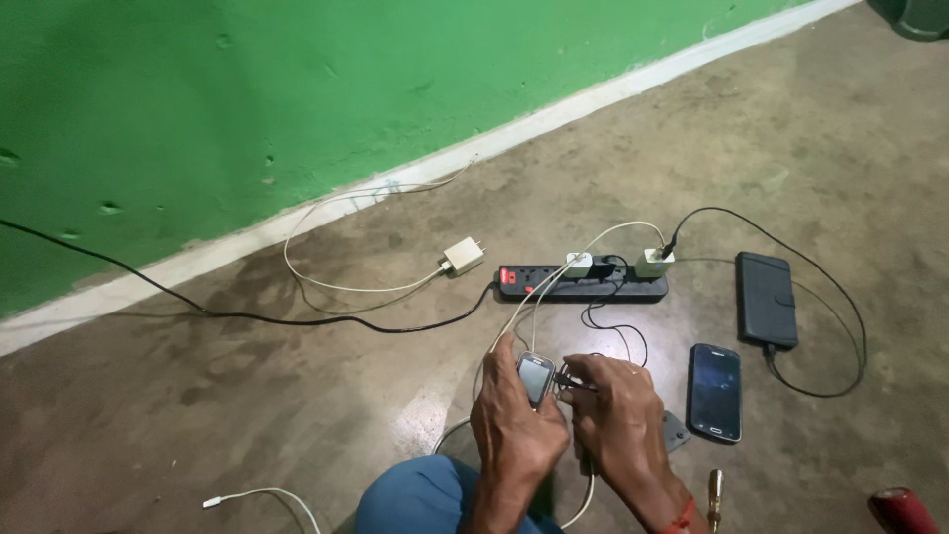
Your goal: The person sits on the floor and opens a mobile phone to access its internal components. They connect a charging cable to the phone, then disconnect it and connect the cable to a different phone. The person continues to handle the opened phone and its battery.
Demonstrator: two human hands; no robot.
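Observation:
My left hand (514, 420) grips a small silver phone (535, 376) upright above the floor. My right hand (615, 415) pinches a thin black charger plug (571, 380) against the phone's right side. A black power strip (583, 284) lies just beyond, with two white adapters (579, 264) and a black one plugged into it. White and black cables run from the strip toward my hands.
A dark smartphone (715, 392) lies flat to the right. A phone in a black wallet case (766, 299) is cabled further right. A loose white adapter (463, 256) lies left of the strip. A green wall (247, 109) borders the concrete floor. A red object (902, 512) sits bottom right.

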